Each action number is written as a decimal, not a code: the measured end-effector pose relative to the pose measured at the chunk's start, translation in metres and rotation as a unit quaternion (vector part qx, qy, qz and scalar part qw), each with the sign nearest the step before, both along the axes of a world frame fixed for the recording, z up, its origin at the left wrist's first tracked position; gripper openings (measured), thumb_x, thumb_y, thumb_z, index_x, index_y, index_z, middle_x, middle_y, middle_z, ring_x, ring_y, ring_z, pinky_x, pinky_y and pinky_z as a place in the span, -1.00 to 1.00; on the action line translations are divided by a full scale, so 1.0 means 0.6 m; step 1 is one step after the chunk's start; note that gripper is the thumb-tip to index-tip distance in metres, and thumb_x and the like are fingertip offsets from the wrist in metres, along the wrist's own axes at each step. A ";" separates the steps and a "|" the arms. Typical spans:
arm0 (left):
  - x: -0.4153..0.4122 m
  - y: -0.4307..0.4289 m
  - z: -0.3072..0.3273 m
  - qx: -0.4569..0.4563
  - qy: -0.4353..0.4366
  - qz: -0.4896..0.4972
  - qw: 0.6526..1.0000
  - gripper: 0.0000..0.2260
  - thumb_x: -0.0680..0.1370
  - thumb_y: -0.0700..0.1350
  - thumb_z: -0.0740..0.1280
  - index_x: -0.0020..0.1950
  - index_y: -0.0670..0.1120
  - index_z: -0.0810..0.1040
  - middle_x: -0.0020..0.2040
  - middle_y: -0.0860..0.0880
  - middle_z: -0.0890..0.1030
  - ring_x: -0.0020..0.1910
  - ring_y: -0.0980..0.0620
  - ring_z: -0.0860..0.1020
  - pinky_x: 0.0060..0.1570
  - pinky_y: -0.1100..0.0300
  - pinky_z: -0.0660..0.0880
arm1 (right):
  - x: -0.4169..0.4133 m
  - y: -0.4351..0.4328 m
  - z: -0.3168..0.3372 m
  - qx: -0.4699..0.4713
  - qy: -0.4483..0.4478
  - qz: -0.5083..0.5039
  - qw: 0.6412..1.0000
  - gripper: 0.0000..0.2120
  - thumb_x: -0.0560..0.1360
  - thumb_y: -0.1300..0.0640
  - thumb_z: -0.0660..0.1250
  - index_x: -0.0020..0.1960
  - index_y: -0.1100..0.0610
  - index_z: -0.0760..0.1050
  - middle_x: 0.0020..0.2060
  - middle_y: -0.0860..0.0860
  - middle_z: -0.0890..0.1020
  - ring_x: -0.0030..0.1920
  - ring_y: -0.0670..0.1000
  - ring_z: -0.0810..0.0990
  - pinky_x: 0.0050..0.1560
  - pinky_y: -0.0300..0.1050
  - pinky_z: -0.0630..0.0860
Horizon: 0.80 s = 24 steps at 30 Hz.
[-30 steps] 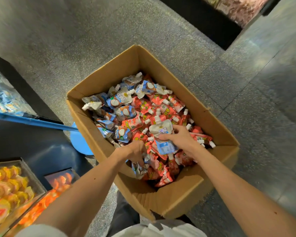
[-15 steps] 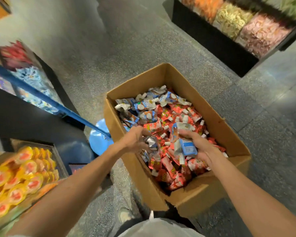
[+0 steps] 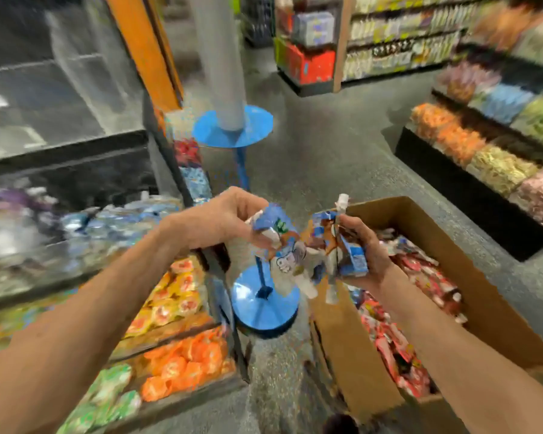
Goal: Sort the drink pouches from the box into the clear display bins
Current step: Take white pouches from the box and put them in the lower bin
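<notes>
both hands are closed on bunches of blue drink pouches (image 3: 282, 245) lifted clear of the box (image 3: 470, 277) at 4 o'clock, left hand (image 3: 213, 220) pinching loosely, right hand (image 3: 361, 249) gripping several, so a dangling pouch could slip to the floor before reaching the blue-filled bin (image 3: 85, 227) at 9 o'clock.
</notes>
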State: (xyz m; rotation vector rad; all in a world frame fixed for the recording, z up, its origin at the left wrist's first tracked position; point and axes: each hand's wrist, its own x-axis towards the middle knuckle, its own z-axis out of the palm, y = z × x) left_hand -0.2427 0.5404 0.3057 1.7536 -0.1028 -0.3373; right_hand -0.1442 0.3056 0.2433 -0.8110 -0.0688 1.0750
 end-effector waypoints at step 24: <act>-0.357 0.250 -0.041 -0.235 -0.092 0.565 0.785 -0.88 0.56 -0.33 0.32 0.04 -0.17 0.59 -0.12 -0.11 0.66 -0.27 0.07 0.58 -0.34 0.33 0.50 | -0.268 0.406 0.015 0.122 -0.016 0.192 0.974 -0.41 0.61 -0.12 0.23 0.41 0.33 0.34 0.22 0.27 0.58 0.27 0.24 0.54 0.21 0.17 0.49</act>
